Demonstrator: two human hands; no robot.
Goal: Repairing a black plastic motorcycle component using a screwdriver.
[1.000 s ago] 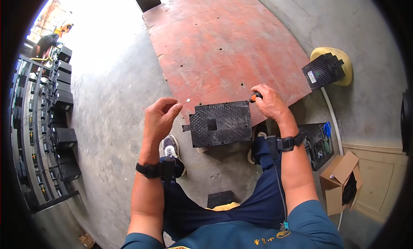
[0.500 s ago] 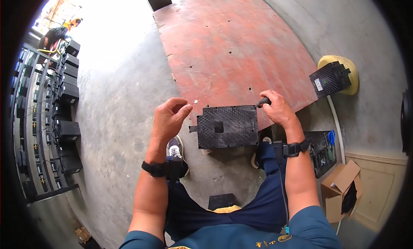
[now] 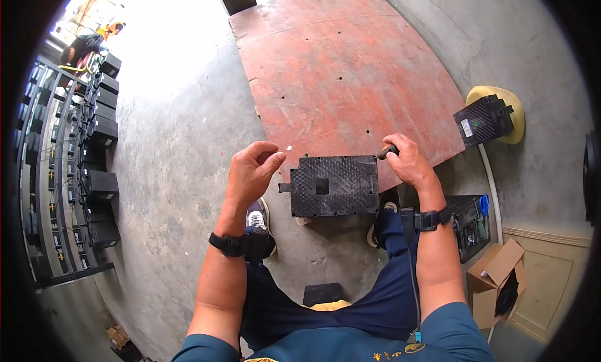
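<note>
A black plastic case (image 3: 341, 183) with a textured top, a square recess and a side tab lies across the near edge of the red board (image 3: 338, 55), between my feet. My right hand (image 3: 407, 162) grips a dark-handled driver tool (image 3: 390, 152), whose tip is at the case's upper right corner. My left hand (image 3: 253, 174) is raised just left of the case, thumb and index finger pinched; whatever they hold, if anything, is too small to make out. A small white scrap (image 3: 289, 148) lies on the board near my left fingertips.
Black units line a metal rack (image 3: 62, 174) on the left. At right are another black case (image 3: 485, 121) on a yellow pad (image 3: 515, 127), a tool tray (image 3: 469, 230) with blue-handled scissors, a cardboard box (image 3: 485, 302) and a pale pipe (image 3: 491, 187).
The whole view has shifted slightly right and down. My hands keep nearly the same places beside the case, with the tool still at its upper right corner.
</note>
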